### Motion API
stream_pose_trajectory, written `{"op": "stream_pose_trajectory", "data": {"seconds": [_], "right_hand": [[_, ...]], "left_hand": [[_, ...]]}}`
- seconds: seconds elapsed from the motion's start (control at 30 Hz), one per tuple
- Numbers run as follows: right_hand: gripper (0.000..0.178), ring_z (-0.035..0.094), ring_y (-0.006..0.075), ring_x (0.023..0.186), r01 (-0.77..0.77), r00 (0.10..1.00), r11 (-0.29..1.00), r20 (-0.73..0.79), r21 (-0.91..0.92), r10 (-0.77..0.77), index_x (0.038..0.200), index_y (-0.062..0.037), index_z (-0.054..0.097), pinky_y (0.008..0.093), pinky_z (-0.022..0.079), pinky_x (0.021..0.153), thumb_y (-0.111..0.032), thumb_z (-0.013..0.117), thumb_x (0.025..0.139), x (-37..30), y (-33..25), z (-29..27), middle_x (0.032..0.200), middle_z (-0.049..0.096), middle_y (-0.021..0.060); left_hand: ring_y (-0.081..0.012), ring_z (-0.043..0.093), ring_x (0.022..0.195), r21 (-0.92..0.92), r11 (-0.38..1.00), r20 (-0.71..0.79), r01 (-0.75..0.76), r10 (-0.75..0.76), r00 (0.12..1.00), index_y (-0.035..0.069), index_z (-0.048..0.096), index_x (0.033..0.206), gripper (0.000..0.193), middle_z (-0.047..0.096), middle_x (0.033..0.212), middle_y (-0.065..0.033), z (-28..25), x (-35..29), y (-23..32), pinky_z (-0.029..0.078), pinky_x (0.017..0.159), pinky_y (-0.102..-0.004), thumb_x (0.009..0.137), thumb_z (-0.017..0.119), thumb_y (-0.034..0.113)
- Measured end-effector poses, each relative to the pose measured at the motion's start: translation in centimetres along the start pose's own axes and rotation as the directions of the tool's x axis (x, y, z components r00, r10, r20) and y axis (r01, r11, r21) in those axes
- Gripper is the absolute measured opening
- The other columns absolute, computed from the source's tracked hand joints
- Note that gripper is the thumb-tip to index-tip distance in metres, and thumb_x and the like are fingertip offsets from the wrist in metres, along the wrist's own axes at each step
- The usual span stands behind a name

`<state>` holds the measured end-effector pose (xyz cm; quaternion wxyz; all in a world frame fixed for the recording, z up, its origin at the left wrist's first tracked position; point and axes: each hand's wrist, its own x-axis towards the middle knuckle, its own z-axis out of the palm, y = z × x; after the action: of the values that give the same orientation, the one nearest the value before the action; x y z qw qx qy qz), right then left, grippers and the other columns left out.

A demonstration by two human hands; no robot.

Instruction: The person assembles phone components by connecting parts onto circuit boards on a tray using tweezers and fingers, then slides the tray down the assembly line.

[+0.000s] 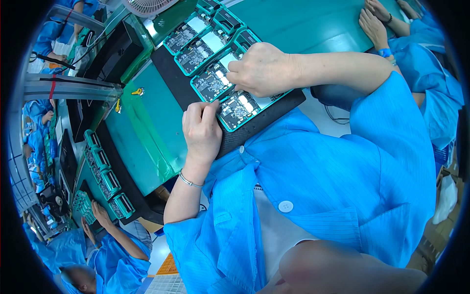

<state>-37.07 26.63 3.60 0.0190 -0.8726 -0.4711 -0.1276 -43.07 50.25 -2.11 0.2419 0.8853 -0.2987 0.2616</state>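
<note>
Circuit boards, green-framed — left hand at an edge, right hand over them; can't tell either grip.

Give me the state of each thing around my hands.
Circuit boards: face up, in teal frames.
Left hand: fingers bent, at the boards' edge.
Right hand: fingers curled, over the boards.
Black pad: under the boards.
Larger yellow object: lying on green surface.
Fan: running or not, unclear.

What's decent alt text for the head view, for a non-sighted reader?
A person's left hand and right hand are at teal-framed circuit boards grouped on a black mat at a green worktop. What they hold, if anything, can't be made out. Co-workers in blue are visible on both sides.
</note>
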Motion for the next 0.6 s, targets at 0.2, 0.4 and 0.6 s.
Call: {"op": "stream_pose_trajectory", "data": {"seconds": [0.2,0.4,0.6], "right_hand": [[0.022,0.07,0.0242,0.068,-0.027,0.999,0.999,0.024,0.038,0.026,0.087,-0.0089,0.067,0.0396,0.054,0.058,-0.029,0.074,0.083,0.04,0.46,0.35,0.081,0.063,0.0046],[0.021,0.07,0.0247,0.07,0.007,0.999,0.999,0.032,0.04,-0.008,0.088,-0.0094,0.067,0.0398,0.055,0.06,-0.029,0.074,0.084,0.22,0.37,0.14,0.082,0.064,0.0046],[0.021,0.07,0.0255,0.071,-0.014,0.997,0.998,0.071,0.068,0.009,0.09,-0.0092,0.068,0.041,0.056,0.06,-0.029,0.073,0.084,0.51,0.51,0.06,0.084,0.065,0.005]], "left_hand": [[-0.0241,0.059,0.073,0.035,0.999,-0.011,-0.004,0.004,1.0,0.005,0.07,0.088,0.016,0.061,0.084,-0.0076,-0.2,0.53,0.46,0.048,0.064,-0.0362,0.077,0.075,-0.006],[-0.0244,0.059,0.074,0.04,0.999,-0.015,-0.009,0.009,1.0,0.004,0.071,0.089,0.018,0.061,0.084,-0.0078,-0.15,0.45,0.46,0.048,0.064,-0.0363,0.076,0.075,-0.006],[-0.0247,0.059,0.074,0.022,1.0,-0.019,-0.008,0.008,1.0,0.004,0.07,0.089,0.018,0.06,0.083,-0.0084,-0.01,0.3,0.34,0.048,0.064,-0.0366,0.076,0.075,-0.008]]}}
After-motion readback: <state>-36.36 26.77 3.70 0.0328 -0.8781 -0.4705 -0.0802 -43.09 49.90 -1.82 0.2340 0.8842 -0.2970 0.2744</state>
